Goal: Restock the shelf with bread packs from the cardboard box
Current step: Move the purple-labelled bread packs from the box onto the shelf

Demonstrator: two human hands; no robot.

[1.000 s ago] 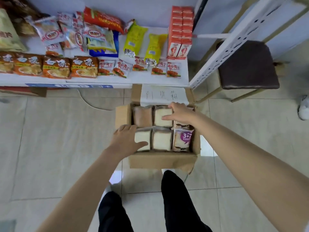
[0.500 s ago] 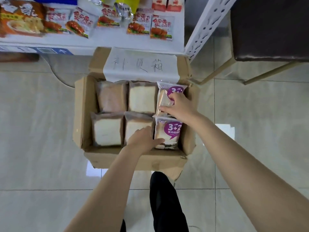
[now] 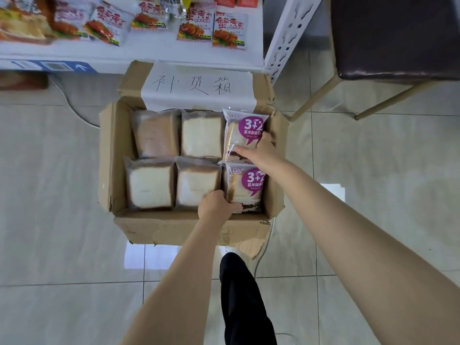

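Observation:
An open cardboard box sits on the tiled floor below the white shelf. It holds several bread packs in two rows: clear-wrapped white loaves at left and middle, and two purple-labelled "3+2" packs on the right. My right hand grips the far purple pack at its lower right edge. My left hand is closed on the lower left corner of the near purple pack.
Snack packets lie on the shelf above the box. A white perforated shelf post leans at right, beside a dark-cushioned stool with metal legs. A paper label with handwriting covers the box's back flap. My dark trouser leg is below.
The view has moved closer to the box. My left hand slid from the middle loaf onto the near purple pack's corner; my right hand stays on the far purple pack.

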